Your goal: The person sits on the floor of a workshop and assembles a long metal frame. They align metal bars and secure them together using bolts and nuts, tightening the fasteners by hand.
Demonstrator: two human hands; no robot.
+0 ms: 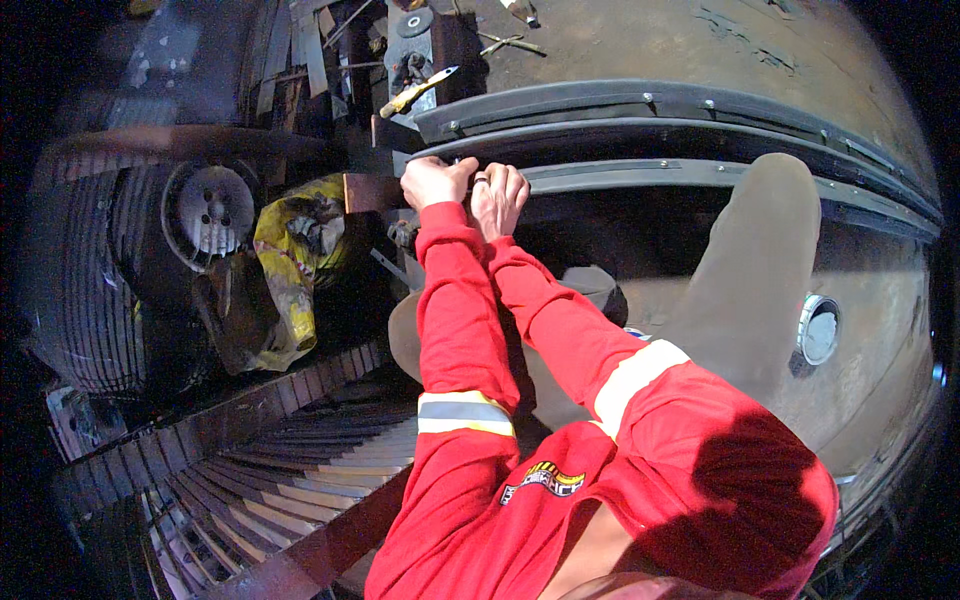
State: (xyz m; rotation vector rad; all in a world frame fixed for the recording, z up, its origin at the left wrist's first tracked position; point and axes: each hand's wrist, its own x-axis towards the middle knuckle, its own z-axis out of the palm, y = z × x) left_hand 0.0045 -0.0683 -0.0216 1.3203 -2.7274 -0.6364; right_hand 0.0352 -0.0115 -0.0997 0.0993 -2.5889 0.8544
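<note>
Strip (620,174), grey, long: lies crosswise ahead. My left hand (437,182) and right hand (498,200) curl at its left end; whether either grips it, I cannot tell. Likely stiff, fairly heavy; best held by both edges.

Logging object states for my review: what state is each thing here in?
Left hand: fingers curled, grip unclear
Right hand: fingers curled, grip unclear
Rails: side by side
Yellow material: crumpled, stained
Can: upright, lidded or open unclear
Yellow-handled tool: lying, unheld
Disc: lying flat
</note>
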